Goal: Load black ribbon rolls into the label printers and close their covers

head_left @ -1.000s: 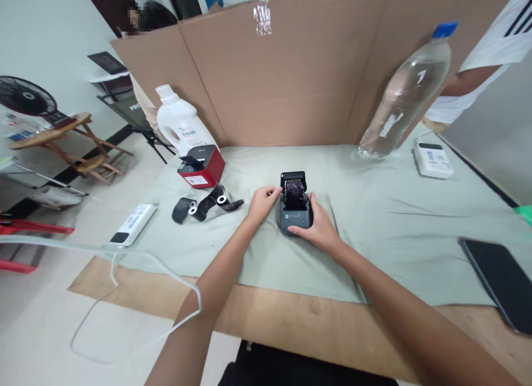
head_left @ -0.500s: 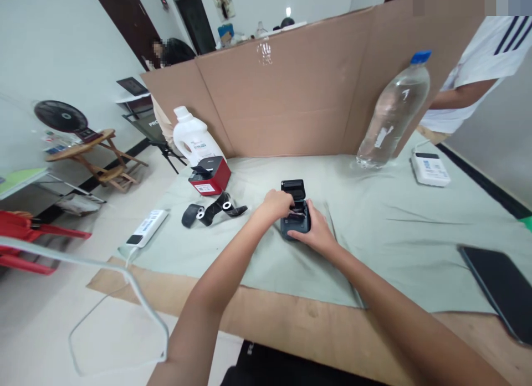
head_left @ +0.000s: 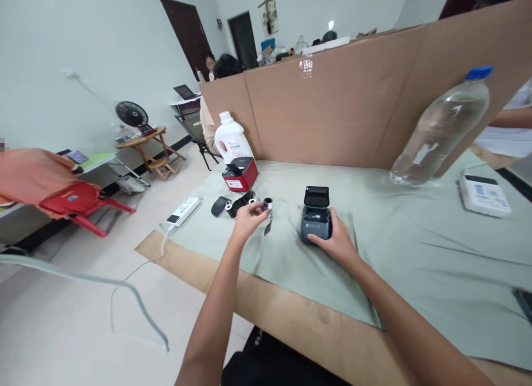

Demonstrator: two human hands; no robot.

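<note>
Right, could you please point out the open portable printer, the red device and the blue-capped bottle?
Open portable printer [head_left: 311, 227]: head view, its front body.
Red device [head_left: 248, 178]: head view, its side.
Blue-capped bottle [head_left: 442, 128]: head view, its clear middle.

Your left hand [head_left: 249, 219] covers part of the small dark roll with a pale core [head_left: 268, 204], whose outline is blurred. Behind those fingers, the strip of black film rolls [head_left: 235, 205] is partly hidden. Your right hand [head_left: 337, 239] hides the right side of the dark grey plastic device [head_left: 316, 228]. The red-and-black box [head_left: 241, 176] covers the white jug's [head_left: 233, 139] base; its label print is too small to read. At the lower right, the frame cuts off a black phone [head_left: 524, 304].
</note>
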